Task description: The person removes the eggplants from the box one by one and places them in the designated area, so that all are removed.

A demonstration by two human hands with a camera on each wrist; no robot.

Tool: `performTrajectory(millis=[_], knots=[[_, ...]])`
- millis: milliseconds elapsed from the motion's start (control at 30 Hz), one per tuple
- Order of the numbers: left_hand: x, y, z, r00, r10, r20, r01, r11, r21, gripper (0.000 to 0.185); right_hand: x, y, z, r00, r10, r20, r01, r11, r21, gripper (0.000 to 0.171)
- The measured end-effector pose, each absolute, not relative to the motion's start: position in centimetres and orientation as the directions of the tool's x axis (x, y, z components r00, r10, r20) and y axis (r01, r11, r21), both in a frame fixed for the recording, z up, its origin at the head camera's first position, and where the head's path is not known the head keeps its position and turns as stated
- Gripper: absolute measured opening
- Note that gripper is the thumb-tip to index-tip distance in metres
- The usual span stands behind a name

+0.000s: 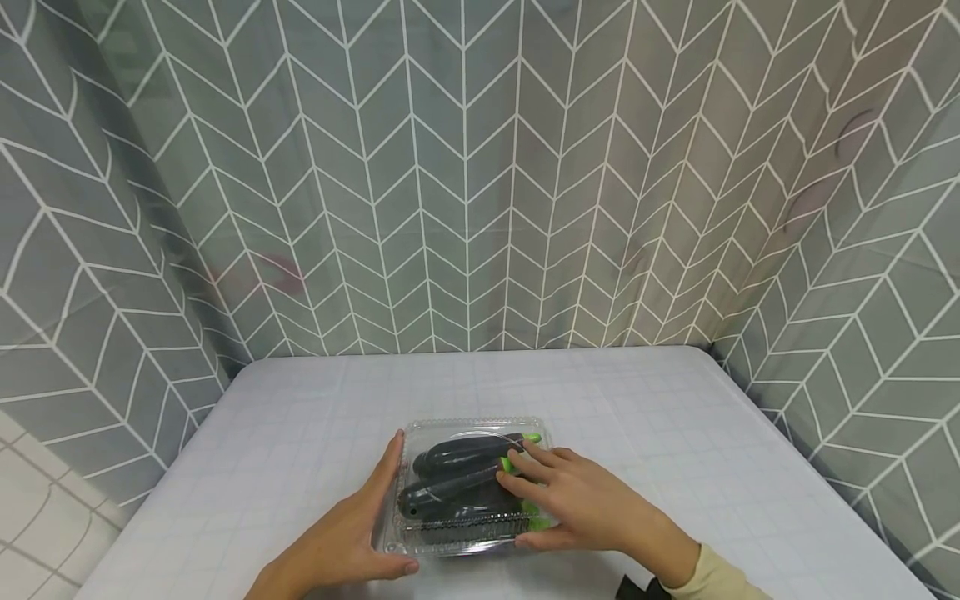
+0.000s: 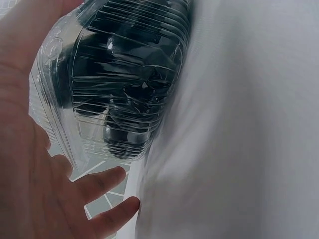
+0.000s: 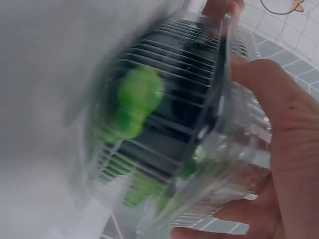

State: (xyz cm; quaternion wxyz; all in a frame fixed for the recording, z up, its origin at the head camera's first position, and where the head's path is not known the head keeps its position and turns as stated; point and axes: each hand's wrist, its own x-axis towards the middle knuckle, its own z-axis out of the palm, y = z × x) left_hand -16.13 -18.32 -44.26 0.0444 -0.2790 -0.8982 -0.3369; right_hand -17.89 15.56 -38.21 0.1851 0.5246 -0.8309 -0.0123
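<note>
In the head view, a clear plastic clamshell box sits on the table near its front, its lid down over several dark eggplants with green stem ends. My left hand is at the box's left side, fingers stretched along it and thumb apart near the front corner. Over the right part of the lid, my right hand rests with fingers spread and thumb by the front right corner. Ribbed box walls fill the left wrist view beside straight fingers. Bright green stems show through the box, blurred, in the right wrist view.
A white cloth with a faint grid covers the table. Grey curtains with white chevron lines stand behind and at both sides. Near the right wrist, a small black object shows at the bottom edge.
</note>
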Motion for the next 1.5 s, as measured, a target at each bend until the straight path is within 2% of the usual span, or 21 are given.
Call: performTrajectory(millis=[333, 700, 967, 1267, 1500], knots=[[-16.2, -18.0, -44.2, -0.857, 0.459, 0.233, 0.500, 0.635, 0.588, 0.127, -17.4, 14.6, -37.6, -0.381, -0.887, 0.262, -0.848, 0.448, 0.283, 0.057], [-15.9, -17.8, -44.1, -0.841, 0.451, 0.299, 0.540, 0.663, 0.518, 0.127, -16.8, 14.0, -37.2, -0.454, -0.876, 0.161, -0.838, 0.482, 0.257, 0.063], [-16.0, -18.2, -44.2, -0.809, 0.475, 0.347, 0.588, 0.652, 0.478, 0.121, -16.4, 14.4, -37.1, -0.460, -0.878, 0.133, -0.850, 0.478, 0.219, 0.075], [-16.0, -17.2, -44.8, -0.866, 0.389, 0.313, 0.500, 0.679, 0.538, 0.122, -16.7, 14.2, -37.2, -0.446, -0.872, 0.202, -0.843, 0.485, 0.233, 0.071], [-15.7, -16.2, -45.2, -0.892, 0.338, 0.300, 0.451, 0.637, 0.625, 0.125, -17.0, 14.0, -36.9, -0.469, -0.853, 0.231, -0.852, 0.505, 0.136, 0.066]])
